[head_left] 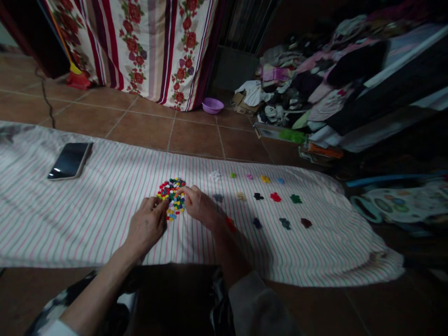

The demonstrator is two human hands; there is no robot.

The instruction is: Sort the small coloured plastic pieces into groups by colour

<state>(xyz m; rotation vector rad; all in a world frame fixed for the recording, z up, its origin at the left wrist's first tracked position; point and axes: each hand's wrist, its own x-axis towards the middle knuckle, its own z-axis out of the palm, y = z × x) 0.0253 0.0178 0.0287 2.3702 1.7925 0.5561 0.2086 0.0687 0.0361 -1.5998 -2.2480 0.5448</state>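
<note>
A heap of small multicoloured bricks (pixel 171 191) lies on a striped cloth (pixel 115 205). My left hand (pixel 149 219) rests at the heap's left edge, its fingers bent and close together; whatever they may hold is hidden. From the right, my right hand (pixel 199 204) reaches in with the index finger stretched out, its tip touching the bricks. Right of it lie small single-colour piles in rows, including white pieces (pixel 215 176), yellow pieces (pixel 265 178), red pieces (pixel 275 197), green pieces (pixel 296 199) and brown pieces (pixel 306 223). My right forearm partly covers an orange pile (pixel 231 224).
A phone (pixel 70 161) lies on the cloth at the left. Beyond the cloth are a tiled floor (pixel 147 123), a purple basin (pixel 212 106), a floral curtain (pixel 147 46) and a broom (pixel 77 78). Heaped clothes (pixel 297 79) fill the back right.
</note>
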